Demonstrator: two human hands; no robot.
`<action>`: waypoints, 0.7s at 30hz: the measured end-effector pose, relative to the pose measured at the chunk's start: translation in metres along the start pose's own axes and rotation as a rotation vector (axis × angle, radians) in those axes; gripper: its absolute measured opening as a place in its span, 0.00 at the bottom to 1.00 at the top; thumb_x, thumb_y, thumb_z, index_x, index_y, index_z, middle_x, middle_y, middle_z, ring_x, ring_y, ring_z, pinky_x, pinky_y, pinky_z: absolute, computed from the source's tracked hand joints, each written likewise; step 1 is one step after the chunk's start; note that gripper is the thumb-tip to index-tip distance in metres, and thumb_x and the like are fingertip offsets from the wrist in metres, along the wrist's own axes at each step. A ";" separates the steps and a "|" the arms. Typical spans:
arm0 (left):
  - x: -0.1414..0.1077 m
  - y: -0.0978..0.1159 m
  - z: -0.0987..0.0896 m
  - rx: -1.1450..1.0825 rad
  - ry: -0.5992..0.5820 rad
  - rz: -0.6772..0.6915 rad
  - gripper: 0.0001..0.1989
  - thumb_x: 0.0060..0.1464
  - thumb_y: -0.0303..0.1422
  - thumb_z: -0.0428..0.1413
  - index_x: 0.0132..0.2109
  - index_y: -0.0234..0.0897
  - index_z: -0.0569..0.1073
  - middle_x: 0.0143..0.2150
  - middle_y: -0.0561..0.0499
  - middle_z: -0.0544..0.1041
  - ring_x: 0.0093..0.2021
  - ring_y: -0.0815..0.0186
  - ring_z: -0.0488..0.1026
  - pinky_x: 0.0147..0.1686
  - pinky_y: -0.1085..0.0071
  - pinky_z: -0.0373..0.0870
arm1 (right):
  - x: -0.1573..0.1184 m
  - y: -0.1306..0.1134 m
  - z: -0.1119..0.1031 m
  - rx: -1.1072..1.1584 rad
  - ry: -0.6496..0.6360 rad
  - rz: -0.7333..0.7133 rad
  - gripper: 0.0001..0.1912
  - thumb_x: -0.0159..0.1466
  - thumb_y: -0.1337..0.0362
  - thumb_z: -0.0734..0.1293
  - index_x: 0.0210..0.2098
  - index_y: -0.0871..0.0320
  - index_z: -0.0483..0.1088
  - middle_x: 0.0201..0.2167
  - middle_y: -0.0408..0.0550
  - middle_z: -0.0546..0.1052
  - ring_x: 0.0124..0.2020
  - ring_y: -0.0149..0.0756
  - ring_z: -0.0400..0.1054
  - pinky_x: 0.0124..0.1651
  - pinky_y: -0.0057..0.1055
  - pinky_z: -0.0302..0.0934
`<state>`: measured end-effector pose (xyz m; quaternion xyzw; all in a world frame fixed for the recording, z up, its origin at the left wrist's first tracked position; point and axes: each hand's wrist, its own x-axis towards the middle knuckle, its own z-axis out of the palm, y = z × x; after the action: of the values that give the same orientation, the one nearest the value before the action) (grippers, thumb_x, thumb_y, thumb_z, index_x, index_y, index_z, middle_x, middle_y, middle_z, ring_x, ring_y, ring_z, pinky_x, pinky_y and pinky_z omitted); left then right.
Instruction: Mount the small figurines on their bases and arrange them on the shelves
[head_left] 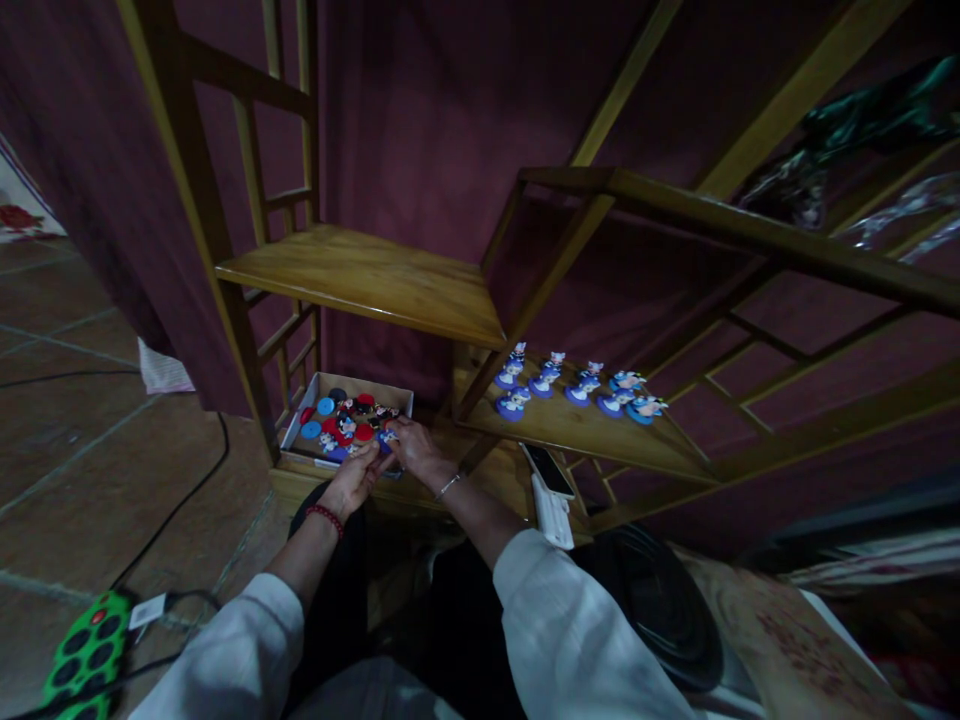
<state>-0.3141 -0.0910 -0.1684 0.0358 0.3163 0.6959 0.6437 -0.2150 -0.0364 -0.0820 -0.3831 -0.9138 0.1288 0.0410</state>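
My left hand [352, 482], with a red bead bracelet, and my right hand [414, 450], with a thin silver bracelet, meet at the front edge of a shallow cardboard box [346, 384]. The fingertips of both hands reach over a loose heap of small figurines and round red and blue discs [346, 425]. Whatever my fingers touch is too small to make out. To the right, several figurines on blue round bases [579, 388] stand in rows on a wooden shelf [581, 428].
A wooden shelf [367, 282] sits above the box. A phone [549, 470] and a white object [553, 513] lie near my right forearm. A green and black power strip [86, 655] and black cables lie on the tiled floor [75, 470] at the left.
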 end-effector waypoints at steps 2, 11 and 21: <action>0.000 -0.001 0.000 0.004 0.001 0.004 0.08 0.51 0.19 0.52 0.28 0.30 0.73 0.27 0.49 0.76 0.31 0.69 0.74 0.46 0.65 0.69 | 0.001 0.000 0.000 -0.012 -0.007 -0.004 0.11 0.60 0.71 0.57 0.40 0.60 0.68 0.42 0.51 0.71 0.40 0.32 0.66 0.43 0.25 0.57; 0.004 -0.001 -0.002 -0.020 -0.019 0.023 0.08 0.50 0.19 0.53 0.26 0.31 0.72 0.25 0.51 0.74 0.29 0.71 0.73 0.45 0.68 0.69 | 0.005 -0.001 0.008 -0.129 -0.033 -0.077 0.12 0.61 0.69 0.57 0.43 0.61 0.66 0.42 0.52 0.70 0.41 0.35 0.66 0.42 0.27 0.60; 0.005 -0.001 -0.004 -0.010 -0.008 0.001 0.07 0.50 0.20 0.52 0.27 0.31 0.71 0.26 0.50 0.75 0.30 0.70 0.74 0.41 0.69 0.71 | 0.002 -0.006 0.007 -0.079 -0.018 0.000 0.12 0.61 0.70 0.57 0.43 0.62 0.66 0.43 0.53 0.70 0.41 0.34 0.66 0.44 0.27 0.59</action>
<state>-0.3160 -0.0881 -0.1739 0.0358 0.3103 0.6975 0.6449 -0.2219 -0.0405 -0.0869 -0.3833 -0.9184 0.0960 0.0177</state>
